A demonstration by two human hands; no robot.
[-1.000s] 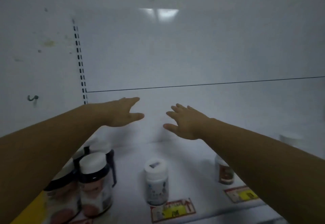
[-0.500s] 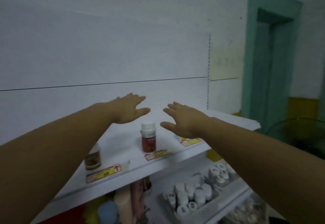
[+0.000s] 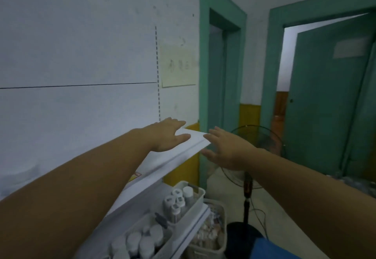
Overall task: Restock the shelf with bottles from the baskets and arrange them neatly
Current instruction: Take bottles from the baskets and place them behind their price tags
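White sheet metal makes up the shelf, a flat board with a rolled front lip that ends in a corner at its right end; its visible top is bare, and a red and yellow price tag sits on the front edge beside the left forearm. Behind it rises a pale back panel with one dark horizontal seam and a slotted upright strip. The room has whitish walls with a yellow band low down, green door frames, and a green door standing ajar on the right. A yellowed paper sheet hangs on the wall.

The left hand is spread flat, palm down, over the far end of the shelf, holding nothing; I cannot tell if it touches. The right hand is open too, fingers loosely spread, empty, just past the shelf corner.

The bottles are on the level below: four or five small white-capped ones stand upright in a white plastic basket, and more rounded white caps fill a second basket nearer the camera. A third, slotted basket stands on the floor at the shelf's end, contents blurred. One fan with a wire guard stands on a black pole.
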